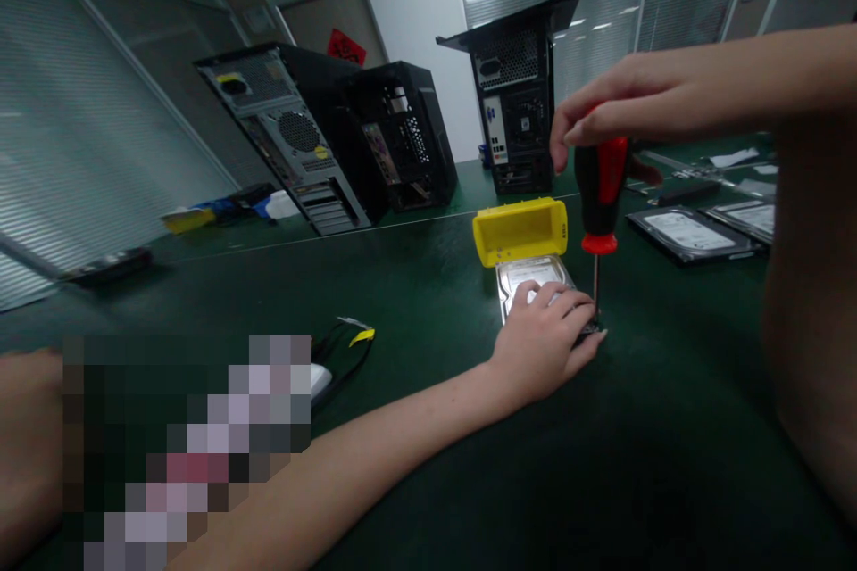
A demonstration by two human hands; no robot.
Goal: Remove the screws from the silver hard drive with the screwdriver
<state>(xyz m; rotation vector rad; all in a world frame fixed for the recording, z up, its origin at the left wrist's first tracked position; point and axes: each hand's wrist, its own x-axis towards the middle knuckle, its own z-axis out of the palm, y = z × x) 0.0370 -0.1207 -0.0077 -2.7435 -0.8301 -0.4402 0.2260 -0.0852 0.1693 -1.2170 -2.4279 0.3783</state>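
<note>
My left hand point(544, 335) lies over a silver hard drive point(532, 272) on the table, its fingers curled across the top and along the right edge, holding it down. In my right hand point(619, 107) is a screwdriver point(606, 192) with a red and black handle, gripped from above. Its shaft points straight down, and the tip meets the drive's right edge beside my left fingertips. The exact contact and any screw there are too small to make out. Directly behind the drive sits a yellow open box point(520, 232), its hollow side facing me.
More hard drives point(693, 232) lie at the right. Black computer cases point(295, 134) stand behind at the left, another case point(515, 107) behind the yellow box. A cable with a yellow tag point(362, 337) lies left of my forearm. A pixelated patch hides the lower left.
</note>
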